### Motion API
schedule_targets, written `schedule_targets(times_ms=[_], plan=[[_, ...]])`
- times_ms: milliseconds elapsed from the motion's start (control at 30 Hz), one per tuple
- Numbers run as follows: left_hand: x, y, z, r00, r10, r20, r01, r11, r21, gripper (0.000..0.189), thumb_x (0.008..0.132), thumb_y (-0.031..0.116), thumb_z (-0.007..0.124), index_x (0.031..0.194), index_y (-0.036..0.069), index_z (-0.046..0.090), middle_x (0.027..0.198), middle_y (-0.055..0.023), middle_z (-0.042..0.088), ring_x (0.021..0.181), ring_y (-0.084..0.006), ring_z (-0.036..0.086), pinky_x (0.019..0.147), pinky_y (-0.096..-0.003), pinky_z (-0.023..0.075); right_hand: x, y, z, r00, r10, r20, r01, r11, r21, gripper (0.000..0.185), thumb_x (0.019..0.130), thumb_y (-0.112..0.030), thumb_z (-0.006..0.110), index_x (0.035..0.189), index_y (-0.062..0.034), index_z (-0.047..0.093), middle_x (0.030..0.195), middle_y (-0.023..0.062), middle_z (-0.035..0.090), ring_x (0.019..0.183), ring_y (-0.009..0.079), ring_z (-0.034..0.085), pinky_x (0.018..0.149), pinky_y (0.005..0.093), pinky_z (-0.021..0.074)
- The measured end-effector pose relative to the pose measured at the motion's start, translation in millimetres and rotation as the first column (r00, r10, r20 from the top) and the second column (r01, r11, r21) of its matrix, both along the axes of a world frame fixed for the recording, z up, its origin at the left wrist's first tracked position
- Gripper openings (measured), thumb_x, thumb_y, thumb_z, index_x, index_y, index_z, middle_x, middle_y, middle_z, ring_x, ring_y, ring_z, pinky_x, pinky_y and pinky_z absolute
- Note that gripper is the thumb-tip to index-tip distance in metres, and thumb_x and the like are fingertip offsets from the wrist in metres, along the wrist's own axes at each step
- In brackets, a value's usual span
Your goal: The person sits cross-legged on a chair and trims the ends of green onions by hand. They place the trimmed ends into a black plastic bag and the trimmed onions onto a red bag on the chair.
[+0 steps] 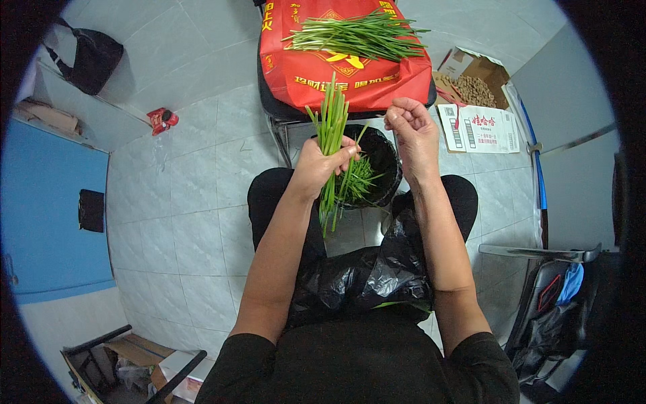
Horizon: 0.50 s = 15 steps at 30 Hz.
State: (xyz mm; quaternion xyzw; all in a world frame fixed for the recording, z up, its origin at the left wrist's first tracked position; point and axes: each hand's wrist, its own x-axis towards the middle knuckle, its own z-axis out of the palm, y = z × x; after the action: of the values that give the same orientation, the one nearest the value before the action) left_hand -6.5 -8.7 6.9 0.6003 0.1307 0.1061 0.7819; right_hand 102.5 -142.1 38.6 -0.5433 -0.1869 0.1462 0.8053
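A bunch of garlic chives [330, 123] stands roughly upright in my left hand [323, 164], gripped around the stalks. One stalk leans apart from the bunch beside my left thumb. My right hand [414, 131] is raised to the right of it, thumb and fingertips pinched together; whether a small scrap is between them is too small to tell. Below and between my hands is a bin lined with a black plastic bag [386, 151], with green trimmings [361, 177] inside. A larger pile of chives [358, 35] lies on a red printed bag [282, 76] ahead of me.
The red bag covers a black chair seat [429, 96]. Black plastic [353, 278] lies across my lap. An opened cardboard box [484, 126] holding brown pellets stands at right, near a metal-armed chair [540, 252]. A red packet [161, 121] rests on the tiled floor; a box-filled rack [136, 363] is lower left.
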Motion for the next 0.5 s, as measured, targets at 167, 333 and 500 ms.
schedule_targets(times_ms=[167, 333, 500], plan=[[0, 8, 1, 0.992, 0.11, 0.059, -0.108, 0.993, -0.045, 0.013, 0.081, 0.008, 0.059, 0.088, -0.003, 0.057, 0.076, -0.0107, 0.061, 0.059, -0.0109, 0.054, 0.05, -0.0221, 0.0411, 2, -5, -2, 0.996, 0.008, 0.084, 0.01, 0.976, -0.217, 0.017, 0.079, -0.002, 0.061, 0.095, -0.0007, 0.055, 0.081, 0.0026, 0.059, 0.07, 0.008, 0.054, 0.065, 0.02, 0.0436], [0, 16, 3, 0.948, 0.295, 0.117, -0.274, 0.947, -0.166, 0.011, 0.082, 0.008, 0.058, 0.088, -0.002, 0.056, 0.08, -0.0119, 0.061, 0.063, -0.0128, 0.056, 0.051, -0.0233, 0.0435, 6, -4, -26, 0.968, 0.175, 0.18, -0.05, 0.838, -0.544, 0.005, 0.08, 0.0, 0.058, 0.084, -0.0009, 0.056, 0.077, -0.0002, 0.058, 0.072, 0.0056, 0.054, 0.065, 0.0185, 0.042], [-2, 23, 0, 0.891, 0.424, 0.164, -0.378, 0.891, -0.251, 0.01, 0.082, 0.009, 0.058, 0.086, -0.001, 0.057, 0.079, -0.0105, 0.061, 0.064, -0.0128, 0.057, 0.052, -0.0222, 0.043, 10, -4, -35, 0.94, 0.194, 0.282, 0.006, 0.814, -0.581, 0.007, 0.076, 0.0, 0.06, 0.083, 0.0012, 0.059, 0.073, 0.0047, 0.062, 0.069, 0.0104, 0.057, 0.064, 0.0234, 0.0445]])
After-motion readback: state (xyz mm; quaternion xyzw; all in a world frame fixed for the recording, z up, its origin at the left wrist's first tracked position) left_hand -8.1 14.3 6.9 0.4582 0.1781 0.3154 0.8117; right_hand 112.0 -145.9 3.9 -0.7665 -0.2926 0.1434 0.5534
